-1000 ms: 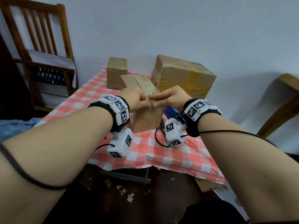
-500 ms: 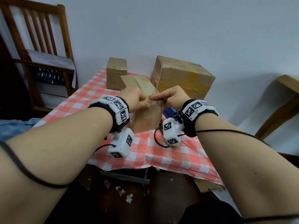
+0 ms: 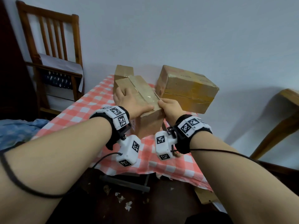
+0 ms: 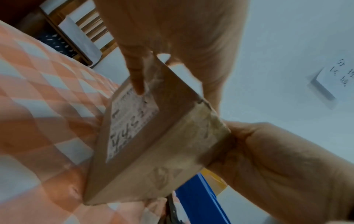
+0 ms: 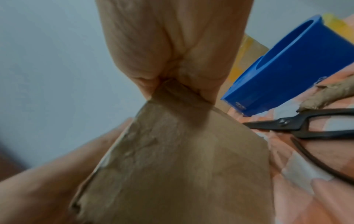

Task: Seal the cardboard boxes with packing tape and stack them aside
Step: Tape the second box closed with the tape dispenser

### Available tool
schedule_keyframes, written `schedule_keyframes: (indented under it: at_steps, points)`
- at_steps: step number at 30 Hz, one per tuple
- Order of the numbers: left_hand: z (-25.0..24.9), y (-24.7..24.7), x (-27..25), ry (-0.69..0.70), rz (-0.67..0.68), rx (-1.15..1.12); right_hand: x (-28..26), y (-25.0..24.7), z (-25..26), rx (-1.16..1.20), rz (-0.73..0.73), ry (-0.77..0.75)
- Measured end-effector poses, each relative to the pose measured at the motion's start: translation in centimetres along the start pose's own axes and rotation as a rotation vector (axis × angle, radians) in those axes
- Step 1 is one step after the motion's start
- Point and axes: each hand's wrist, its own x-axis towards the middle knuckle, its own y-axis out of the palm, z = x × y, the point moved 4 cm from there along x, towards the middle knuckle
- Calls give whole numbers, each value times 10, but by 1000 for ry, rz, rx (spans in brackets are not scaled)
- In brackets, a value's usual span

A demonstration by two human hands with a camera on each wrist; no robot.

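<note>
A small cardboard box [image 3: 149, 125] with a strip of clear tape along its top stands tilted on the checked tablecloth [image 3: 84, 110]. My left hand [image 3: 129, 101] lies over its top left, thumb along the near edge. In the left wrist view a finger runs down the box's labelled side [image 4: 132, 121]. My right hand [image 3: 169, 107] pinches the box's near right top corner; the right wrist view shows that pinch on the box's edge [image 5: 172, 94]. Behind the box, a blue tape dispenser [image 5: 287, 68] lies on the cloth.
A large taped box [image 3: 187, 88] stands at the back right and a small one [image 3: 123, 71] at the back left. Black scissors [image 5: 306, 125] lie right of the held box. A wooden chair [image 3: 53, 54] stands left, and a wooden frame [image 3: 283, 118] right.
My left hand has moved from the near top edge onto the box's top left. The box has tipped and turned a little. My right hand keeps its pinch at the corner.
</note>
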Motion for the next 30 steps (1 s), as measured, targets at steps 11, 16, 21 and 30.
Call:
schedule_keyframes:
  at_steps: [11,16,21,30]
  points:
    - [15,8,8,-39,69,-409,-25,4,18,-140,28,-191]
    - [16,-11,4,-68,44,-433,-26,-8,22,-100,-45,-105]
    - [15,-32,3,-17,-41,-400,-32,7,41,-159,101,-183]
    - [18,-75,8,107,-272,-359,-39,13,33,-207,91,-240]
